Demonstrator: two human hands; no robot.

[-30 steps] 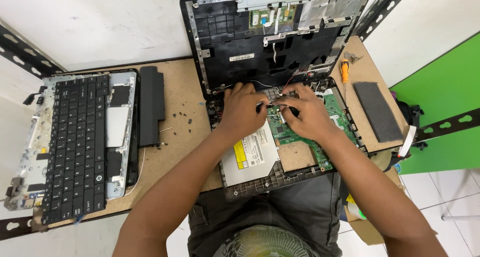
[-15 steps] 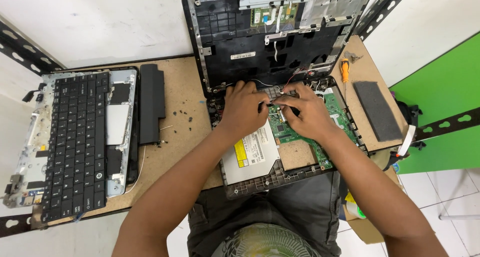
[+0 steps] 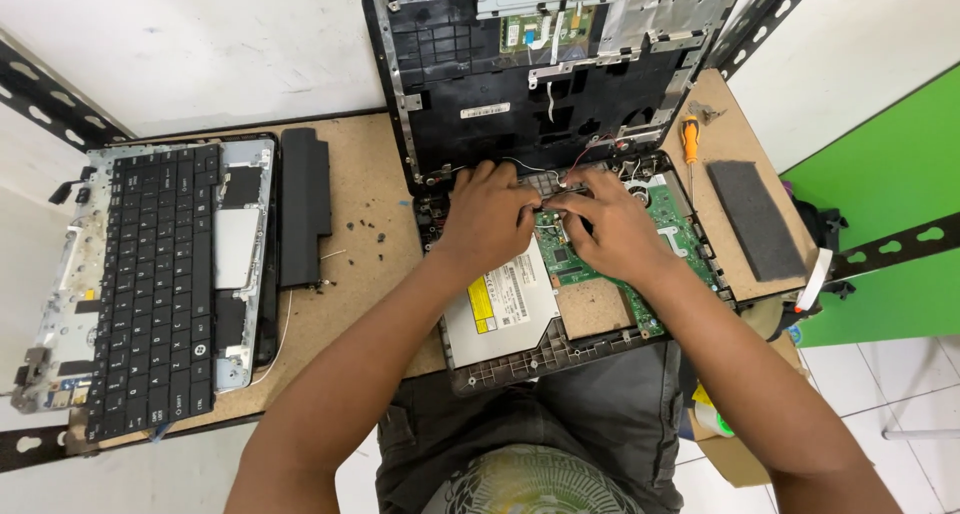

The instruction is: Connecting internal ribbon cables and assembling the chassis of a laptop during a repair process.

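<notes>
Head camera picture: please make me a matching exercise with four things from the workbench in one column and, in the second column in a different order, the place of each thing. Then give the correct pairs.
Things
1. keyboard panel
2. orange-handled screwdriver
3. silver optical drive
4. loose black screws

Places
A. inside the open laptop base, below the left hand
B. on the bare wood between the black battery bar and the laptop base
C. at the left end of the bench
D. on the bench to the right of the laptop, beside the dark pad

Pairs: 1-C, 2-D, 3-A, 4-B
</notes>
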